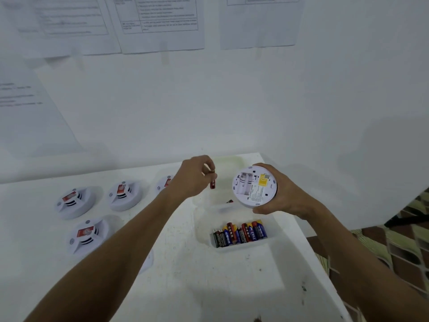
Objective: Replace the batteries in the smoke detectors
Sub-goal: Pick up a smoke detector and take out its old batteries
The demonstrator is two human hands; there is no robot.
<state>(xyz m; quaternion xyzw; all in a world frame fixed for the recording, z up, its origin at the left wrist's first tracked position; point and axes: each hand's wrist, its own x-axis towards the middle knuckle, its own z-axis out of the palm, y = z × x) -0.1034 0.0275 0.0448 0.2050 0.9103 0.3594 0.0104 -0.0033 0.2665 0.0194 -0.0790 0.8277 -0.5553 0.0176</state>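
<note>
Right, status: right hand [282,196] grips one smoke detector [254,186] off the table [176,275], back side facing me. Its battery bay [243,185] reads empty, both slots bare as far as I can tell. Left hand [196,177] pinches a red battery [212,183] by its top end, hanging over the far tray [222,209], which already has at least one dark cell [229,201] in it. My guess: that's an old cell on its way to the discard tray.

Near tray [241,248] carries a row of mixed batteries [240,234], red, blue and black, presumably the fresh stock.

Left to do, by my read: load new cells into this unit, close it, then four more detectors. Three sit face up on the table at left [74,201] [125,194] [88,235], a fourth [166,182] is half hidden behind my left arm. All have red stickers on top, look untouched.

Detector in hand: white round housing, yellow label and printed text on the back.
</note>
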